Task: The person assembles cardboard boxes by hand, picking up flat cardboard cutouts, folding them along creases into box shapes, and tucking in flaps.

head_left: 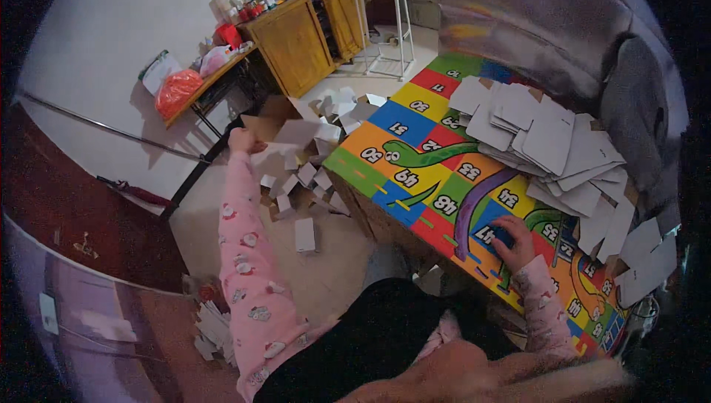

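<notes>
My left arm reaches out over the floor, and my left hand (246, 141) is at the far left with its fingers partly curled. Right beside it is a small white carton (292, 130) with brown inner sides, smeared by motion. Whether my fingers touch the carton cannot be made out. My right hand (515, 243) is low over a colourful numbered game mat (406, 130) on the table, its fingers bent and apart with nothing between them. Beyond it on the mat lies a heap of flattened white cartons (544, 132).
Many folded white cartons (305, 175) lie on the floor left of the table. A white metal rack (389, 47) and a wooden cabinet (292, 44) stand at the back. An orange bag (178, 93) rests on a side shelf. More white pieces (213, 329) lie at lower left.
</notes>
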### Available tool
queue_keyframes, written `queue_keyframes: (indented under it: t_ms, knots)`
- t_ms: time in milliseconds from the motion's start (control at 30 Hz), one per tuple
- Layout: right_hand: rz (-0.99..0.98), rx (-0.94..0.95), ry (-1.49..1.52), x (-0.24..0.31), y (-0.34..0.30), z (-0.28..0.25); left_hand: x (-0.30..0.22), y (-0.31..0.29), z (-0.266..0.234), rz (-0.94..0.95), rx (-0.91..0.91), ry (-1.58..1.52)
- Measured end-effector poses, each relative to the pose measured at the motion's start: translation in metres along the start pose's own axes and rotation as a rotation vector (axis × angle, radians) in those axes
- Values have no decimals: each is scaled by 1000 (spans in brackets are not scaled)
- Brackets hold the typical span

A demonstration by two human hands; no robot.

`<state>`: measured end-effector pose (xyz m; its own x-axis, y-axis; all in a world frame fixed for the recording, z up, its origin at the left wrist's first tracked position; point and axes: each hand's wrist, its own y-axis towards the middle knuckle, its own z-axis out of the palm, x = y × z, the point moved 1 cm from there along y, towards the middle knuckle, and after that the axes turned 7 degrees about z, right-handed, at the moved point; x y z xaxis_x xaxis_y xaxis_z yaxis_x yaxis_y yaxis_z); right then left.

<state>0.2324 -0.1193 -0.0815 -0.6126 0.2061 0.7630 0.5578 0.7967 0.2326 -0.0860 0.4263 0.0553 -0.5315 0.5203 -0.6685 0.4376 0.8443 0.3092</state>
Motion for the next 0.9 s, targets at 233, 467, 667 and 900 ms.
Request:
queue_keyframes:
  t_ms: [233, 467, 667, 900]
  knots:
    - [22, 39, -6, 10, 3, -3, -30, 8, 73, 44, -5, -160]
    - [-69, -25, -31, 1, -1, -1, -32, -29, 121, 102, 33, -359]
    - [-55, -37, -24, 13, -14, -2, -51, -56, 172, 189, 184, -571]
    - [53, -246, 29, 43, -104, -103, -227, -175, 214, 654, 424, -630]
